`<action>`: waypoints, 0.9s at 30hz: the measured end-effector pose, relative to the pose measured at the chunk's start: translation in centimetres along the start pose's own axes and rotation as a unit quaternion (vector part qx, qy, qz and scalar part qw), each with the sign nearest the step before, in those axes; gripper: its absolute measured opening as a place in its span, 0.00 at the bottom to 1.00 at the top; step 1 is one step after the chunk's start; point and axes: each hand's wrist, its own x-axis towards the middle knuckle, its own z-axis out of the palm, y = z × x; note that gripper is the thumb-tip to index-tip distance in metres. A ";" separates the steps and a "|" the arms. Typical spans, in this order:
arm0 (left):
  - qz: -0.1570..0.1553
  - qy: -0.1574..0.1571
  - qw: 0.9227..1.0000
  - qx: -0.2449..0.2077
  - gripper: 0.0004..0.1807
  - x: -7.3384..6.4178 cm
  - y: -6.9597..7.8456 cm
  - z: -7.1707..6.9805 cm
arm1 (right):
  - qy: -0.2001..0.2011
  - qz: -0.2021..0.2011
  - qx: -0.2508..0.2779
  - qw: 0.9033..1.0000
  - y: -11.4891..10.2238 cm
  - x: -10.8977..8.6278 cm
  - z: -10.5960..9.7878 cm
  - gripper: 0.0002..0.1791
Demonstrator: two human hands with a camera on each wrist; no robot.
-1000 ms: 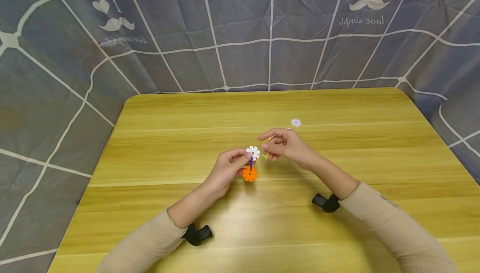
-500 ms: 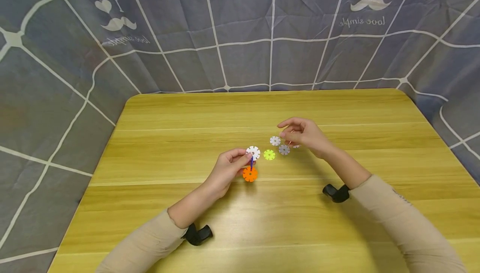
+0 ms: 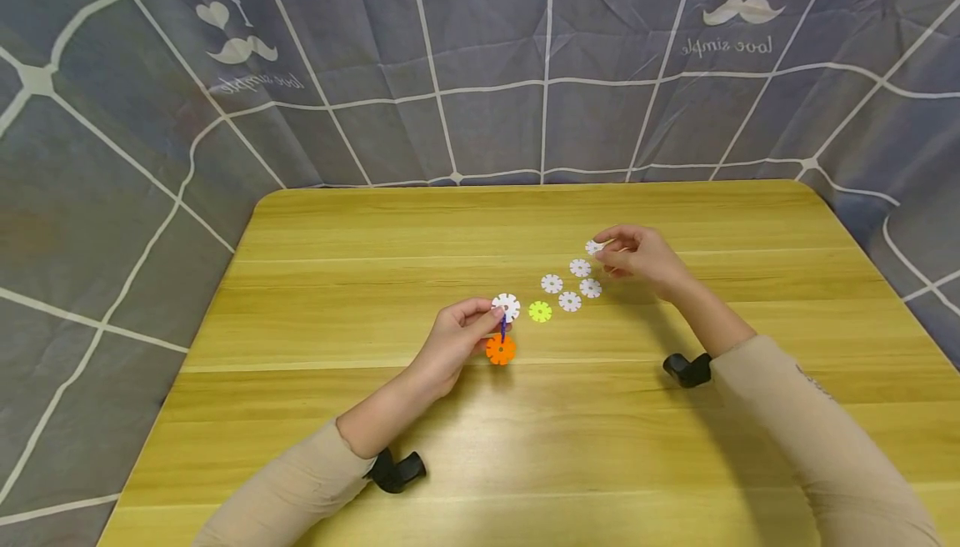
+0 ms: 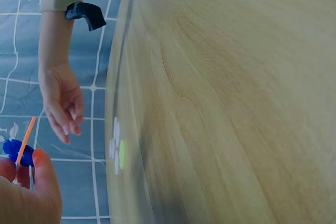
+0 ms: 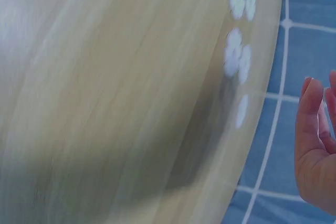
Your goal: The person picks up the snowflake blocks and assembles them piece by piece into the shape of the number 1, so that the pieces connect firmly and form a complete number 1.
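Between thumb and fingers, my left hand (image 3: 453, 337) holds joined, notched snowflake discs above the table. A white disc (image 3: 507, 307) is on top, a dark blue disc (image 3: 503, 328) stands edge-on in the middle, and an orange disc (image 3: 501, 350) hangs below. The left wrist view shows the blue disc (image 4: 18, 153) at the fingertips, crossed by the thin edge of the orange disc (image 4: 26, 140). My right hand (image 3: 641, 259) hovers with loosely bent fingers, its fingertips overlapping the farthest white disc (image 3: 592, 247) in the head view. In the left wrist view this right hand (image 4: 64, 100) holds nothing.
A yellow-green disc (image 3: 540, 312) lies flat just right of the held pieces. Several loose white discs (image 3: 570, 302) trail from it toward the back right. The wooden table (image 3: 360, 263) ends at a grey curtain (image 3: 487, 122) with white lines.
My right hand has moved from beside the left hand toward the back right, uncovering the yellow-green disc and several white discs. My left hand keeps its grip in nearly the same place.
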 end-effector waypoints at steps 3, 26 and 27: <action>0.000 0.003 1.000 -0.001 0.09 0.0 0.1 0.0 | 0.015 0.010 -0.007 1.000 0.5 0.5 -0.5 0.21; 0.005 -0.004 1.000 -0.015 0.09 0.1 -0.1 0.5 | 0.074 0.048 -0.126 0.988 3.3 4.7 0.4 0.23; 0.005 -0.003 1.000 -0.014 0.09 0.2 -0.1 0.5 | 0.073 0.049 -0.145 0.986 3.2 4.8 0.5 0.23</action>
